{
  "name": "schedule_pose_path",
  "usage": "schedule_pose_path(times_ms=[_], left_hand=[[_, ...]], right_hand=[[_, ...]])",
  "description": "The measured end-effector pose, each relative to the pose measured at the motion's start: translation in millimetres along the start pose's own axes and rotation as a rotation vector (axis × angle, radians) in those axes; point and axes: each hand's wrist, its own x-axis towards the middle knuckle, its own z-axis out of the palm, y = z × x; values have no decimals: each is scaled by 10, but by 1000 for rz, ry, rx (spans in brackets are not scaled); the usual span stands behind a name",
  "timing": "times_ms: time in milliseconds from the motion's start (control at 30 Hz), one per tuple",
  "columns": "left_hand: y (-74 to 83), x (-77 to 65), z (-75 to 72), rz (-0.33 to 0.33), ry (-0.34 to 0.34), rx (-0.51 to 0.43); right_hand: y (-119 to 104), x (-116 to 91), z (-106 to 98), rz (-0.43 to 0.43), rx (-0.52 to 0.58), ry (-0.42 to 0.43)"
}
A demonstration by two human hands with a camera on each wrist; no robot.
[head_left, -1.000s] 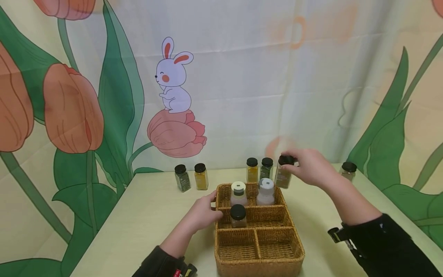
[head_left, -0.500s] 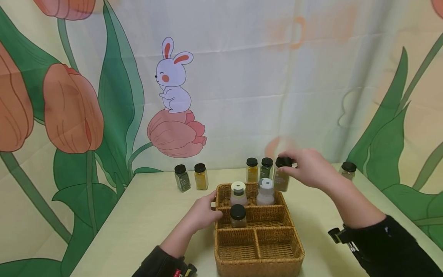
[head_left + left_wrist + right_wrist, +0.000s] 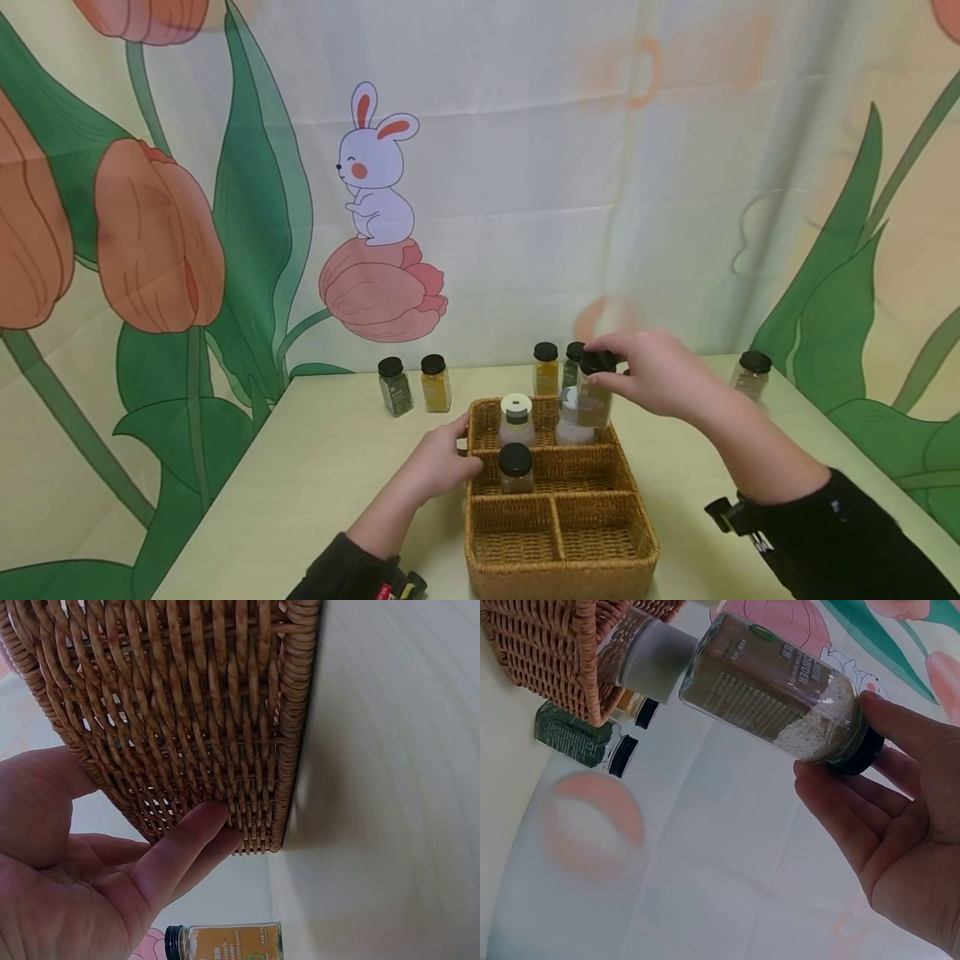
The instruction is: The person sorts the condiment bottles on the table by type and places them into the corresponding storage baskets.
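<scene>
My right hand [image 3: 663, 371] pinches a glass spice jar [image 3: 593, 407] by its black lid, over the back right of the wicker basket [image 3: 562, 570]. In the right wrist view, the jar has a brownish label and pale powder [image 3: 816, 726] inside, with thumb and fingertips at its lid end. My left hand [image 3: 435, 467] grips the basket's left side, its fingers lying along the woven wall [image 3: 180, 690] in the left wrist view. Two white-topped bottles stand in the back compartment, the left one [image 3: 517, 421] in plain sight, the right one [image 3: 573, 432] partly hidden behind the held jar. A black-lidded jar [image 3: 516, 469] occupies the middle compartment.
Behind the basket stand a yellow jar [image 3: 546, 369] and a green jar [image 3: 572, 367]. Farther left are a dark green jar [image 3: 396, 387] and another yellow jar [image 3: 436, 385]. One more jar [image 3: 751, 377] is at the table's back right, before a printed curtain [image 3: 525, 208].
My right hand has carried the jar left and slightly down, from beside the basket's back right corner to over the right bottle. My left hand has stayed on the basket.
</scene>
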Motion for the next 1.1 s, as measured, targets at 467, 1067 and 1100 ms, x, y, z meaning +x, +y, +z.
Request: schedule_pose_path(times_ms=[467,1067,1100], left_hand=[[11,-4,11,0,-4,-8],[24,-4,8,-16,7,-7],[23,-3,9,-15,7,-8]], right_hand=[[-106,6,43,-31,47,-29],[-246,16,80,-50,49,-76],[-254,15,84,-49,52,-81]])
